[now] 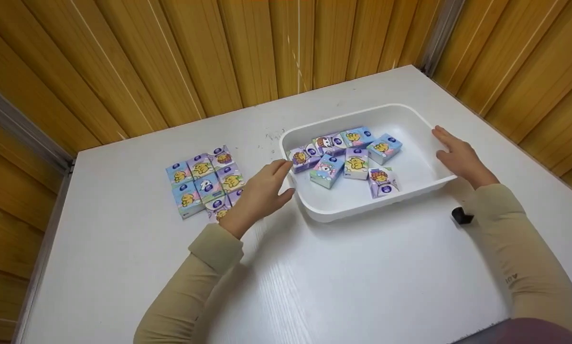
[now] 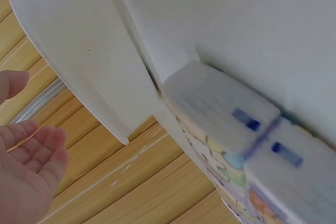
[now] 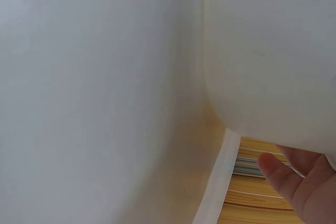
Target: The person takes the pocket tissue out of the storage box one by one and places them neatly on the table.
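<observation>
A white rectangular tray (image 1: 338, 204) stands on the table, holding several small blue and purple tissue packs (image 1: 356, 163) in its left and middle part. My left hand (image 1: 262, 191), its fingers extended, is at the tray's left rim; in the left wrist view the hand (image 2: 29, 177) has relaxed fingers and grips nothing. My right hand (image 1: 460, 155) lies along the tray's right rim with fingers fairly straight. In the right wrist view the right hand (image 3: 304, 182) shows beside the tray's wall (image 3: 273, 77), partly hidden by it.
Left of the tray, several more tissue packs (image 1: 202, 179) lie close together in rows, partly behind my left hand. A small black object (image 1: 461, 216) sits near my right sleeve. Yellow wood-patterned walls (image 1: 247, 52) stand behind the white table (image 1: 123, 267).
</observation>
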`<act>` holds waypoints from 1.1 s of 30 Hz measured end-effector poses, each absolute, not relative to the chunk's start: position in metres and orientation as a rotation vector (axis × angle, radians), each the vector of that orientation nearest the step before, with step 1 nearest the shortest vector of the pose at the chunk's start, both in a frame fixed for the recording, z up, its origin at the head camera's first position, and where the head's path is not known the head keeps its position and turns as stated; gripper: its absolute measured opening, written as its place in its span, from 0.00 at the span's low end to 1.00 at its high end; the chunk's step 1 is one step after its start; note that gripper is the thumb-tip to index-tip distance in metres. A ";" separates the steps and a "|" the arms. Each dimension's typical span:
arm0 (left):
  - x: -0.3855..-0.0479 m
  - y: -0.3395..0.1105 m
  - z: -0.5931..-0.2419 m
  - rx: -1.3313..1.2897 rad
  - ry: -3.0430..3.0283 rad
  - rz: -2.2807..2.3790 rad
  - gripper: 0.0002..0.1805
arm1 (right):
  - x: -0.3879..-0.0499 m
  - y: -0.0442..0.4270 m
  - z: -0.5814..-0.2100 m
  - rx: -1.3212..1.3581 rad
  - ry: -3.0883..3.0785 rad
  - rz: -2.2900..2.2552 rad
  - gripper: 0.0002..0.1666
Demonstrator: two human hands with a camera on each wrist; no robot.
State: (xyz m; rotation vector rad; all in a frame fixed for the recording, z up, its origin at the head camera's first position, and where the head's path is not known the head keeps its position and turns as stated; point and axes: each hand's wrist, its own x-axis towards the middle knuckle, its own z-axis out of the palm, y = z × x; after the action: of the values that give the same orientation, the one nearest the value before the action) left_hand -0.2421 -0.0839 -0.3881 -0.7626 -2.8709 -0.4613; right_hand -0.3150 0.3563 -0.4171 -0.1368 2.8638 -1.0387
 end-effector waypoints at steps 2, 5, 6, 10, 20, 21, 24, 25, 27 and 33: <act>-0.247 -0.079 -0.388 -0.771 -2.885 -0.480 0.32 | -0.315 0.356 -0.417 -0.142 2.869 -1.036 0.33; -0.253 -0.071 -0.388 -0.770 -2.937 -0.543 0.33 | -0.316 0.356 -0.418 -0.136 2.873 -1.040 0.33; -0.254 -0.069 -0.388 -0.772 -2.952 -0.565 0.33 | -0.316 0.356 -0.418 -0.135 2.873 -1.043 0.33; -0.262 -0.060 -0.389 -0.804 -2.994 -0.590 0.35 | -0.317 0.357 -0.419 -0.124 2.864 -1.051 0.33; -0.278 -0.038 -0.389 -0.863 -3.100 -0.518 0.37 | -0.317 0.357 -0.418 -0.137 2.873 -1.043 0.33; -0.279 -0.036 -0.389 -0.855 -3.121 -0.517 0.37 | -0.317 0.357 -0.418 -0.134 2.872 -1.042 0.33; -0.283 -0.032 -0.391 -0.851 -3.166 -0.487 0.37 | -0.317 0.356 -0.418 -0.115 2.866 -1.042 0.33; -0.284 -0.030 -0.392 -0.857 -3.172 -0.459 0.37 | -0.317 0.356 -0.418 -0.111 2.863 -1.044 0.33; -0.285 -0.027 -0.394 -0.877 -3.174 -0.392 0.36 | -0.316 0.356 -0.417 -0.117 2.862 -1.050 0.33; -0.287 -0.015 -0.403 -0.905 -3.185 -0.187 0.34 | -0.315 0.356 -0.417 -0.156 2.869 -1.074 0.33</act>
State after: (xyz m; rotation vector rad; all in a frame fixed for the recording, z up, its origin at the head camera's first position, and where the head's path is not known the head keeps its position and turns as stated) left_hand -0.2867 -0.0149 -0.4026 -0.9054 -3.1852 -0.1869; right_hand -0.3146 0.3559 -0.4174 -0.1559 2.8685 -1.0744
